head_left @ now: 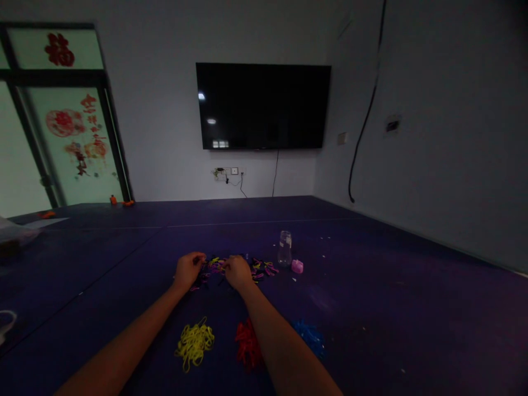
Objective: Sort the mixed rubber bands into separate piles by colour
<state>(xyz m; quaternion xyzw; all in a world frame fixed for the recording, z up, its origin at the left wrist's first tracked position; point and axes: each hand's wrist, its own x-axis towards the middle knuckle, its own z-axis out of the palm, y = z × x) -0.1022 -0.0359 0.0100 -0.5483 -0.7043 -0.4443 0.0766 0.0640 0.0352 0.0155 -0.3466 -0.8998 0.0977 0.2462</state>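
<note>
A mixed heap of small rubber bands (pixel 215 266), pink, yellow and dark, lies on the purple surface between and beyond my hands. At the heap's left side my left hand (pixel 188 270) has its thumb and fingers drawn together; what is in them is too small to make out. My right hand (pixel 239 271) reaches into the heap with fingers pinched at the bands, its grip partly hidden. Nearer me are sorted piles: yellow rubber bands (pixel 195 343), red rubber bands (pixel 247 345) partly covered by my right forearm, and blue rubber bands (pixel 310 337) beyond that arm.
A clear plastic bottle (pixel 284 250) stands right of the heap, with a pink cap (pixel 297 267) beside it. White scraps dot the purple floor (pixel 371 291). A white looped object (pixel 8 324) lies at the left edge. A television (pixel 264 107) hangs on the far wall.
</note>
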